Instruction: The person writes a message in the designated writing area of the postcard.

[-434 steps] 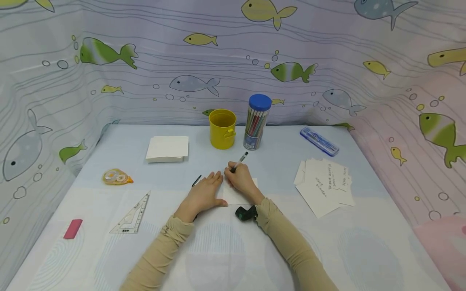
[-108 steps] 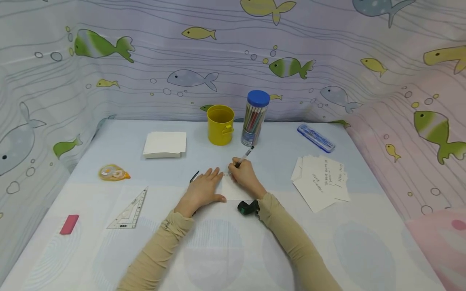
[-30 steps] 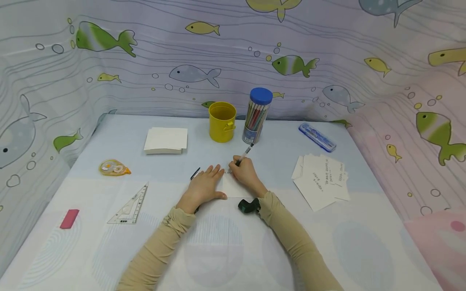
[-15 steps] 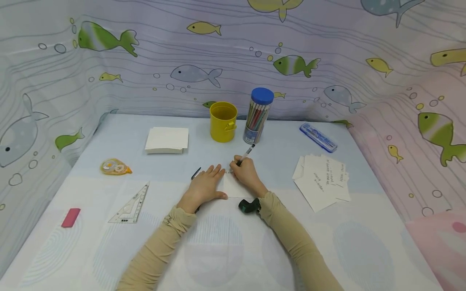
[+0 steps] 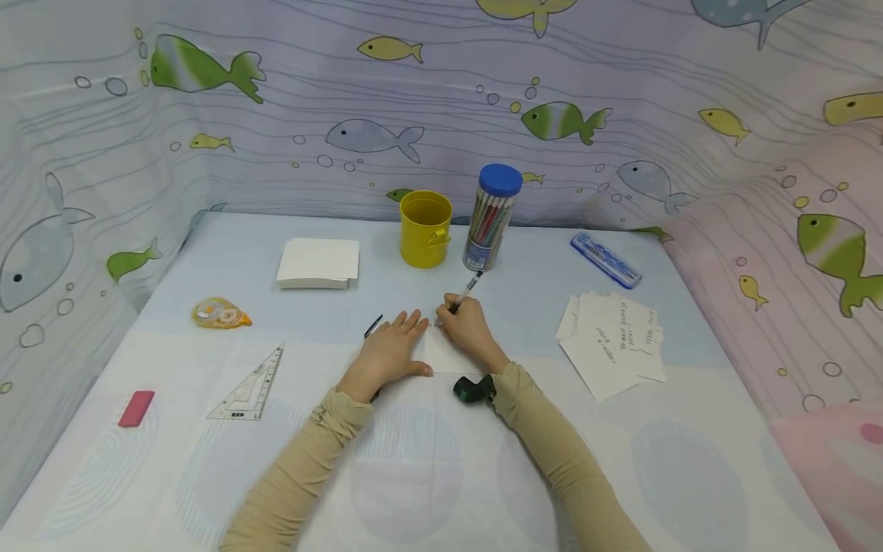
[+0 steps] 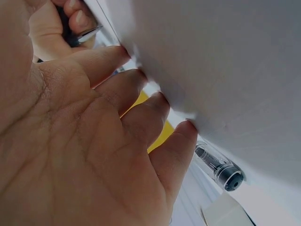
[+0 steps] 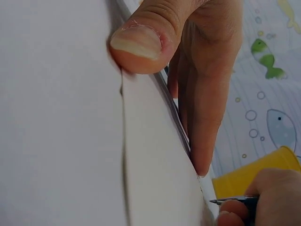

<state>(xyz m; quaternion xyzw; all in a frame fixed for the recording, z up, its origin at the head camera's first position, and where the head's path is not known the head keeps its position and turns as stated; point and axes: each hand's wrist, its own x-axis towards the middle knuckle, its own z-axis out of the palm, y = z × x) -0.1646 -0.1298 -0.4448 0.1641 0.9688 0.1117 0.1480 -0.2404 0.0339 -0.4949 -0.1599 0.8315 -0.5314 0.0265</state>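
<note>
Red eraser at far left of tabletop, orange correction tape behind it, clear set square to its right. Stack of white cards further back. Clear-and-black pen or cap, cannot tell which, lies just beside the left hand's outer fingers. Left hand: grip released, fingers straight and spread, fingertips down, thumb at near edge of white paper. Yellow bucket stands behind. Paper lies flat between the hands, small marks along its far edge. Right hand: grip pinching a pen, tilted, tip at that far edge; contact cannot be told. Jar of pencils, blue lid, stands behind it. Blue case back right; loose pile of sheets with handwriting in front.
</note>
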